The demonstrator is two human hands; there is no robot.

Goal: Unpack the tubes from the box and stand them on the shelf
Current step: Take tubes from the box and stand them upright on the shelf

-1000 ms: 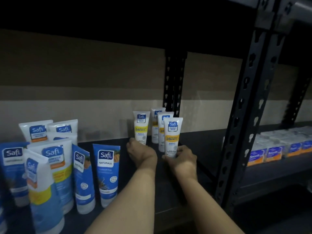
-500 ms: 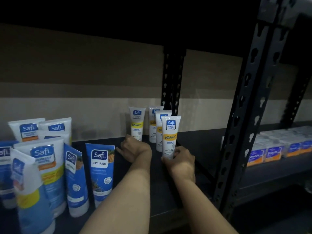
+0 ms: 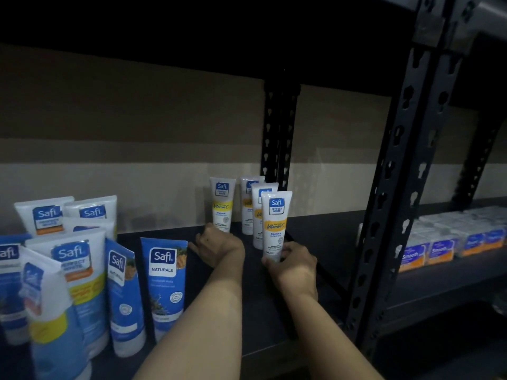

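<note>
Several small white-and-yellow Safi Vitamin C tubes stand upright on the dark shelf (image 3: 315,237). My right hand (image 3: 293,266) grips the foot of the front tube (image 3: 275,224), which stands in front of two more tubes (image 3: 251,204). A single tube (image 3: 222,202) stands apart to their left. My left hand (image 3: 219,246) rests on the shelf just before that tube with fingers loosely curled and holds nothing. No box is in view.
Larger blue and white Safi tubes (image 3: 164,283) crowd the shelf's left part. A black perforated upright (image 3: 389,187) rises at the right, another at the back (image 3: 277,138). Small packs (image 3: 439,248) fill the neighbouring shelf on the right.
My left hand has drawn back and leftward from the single tube. My right hand stays around the front tube's foot. The view has shifted slightly.
</note>
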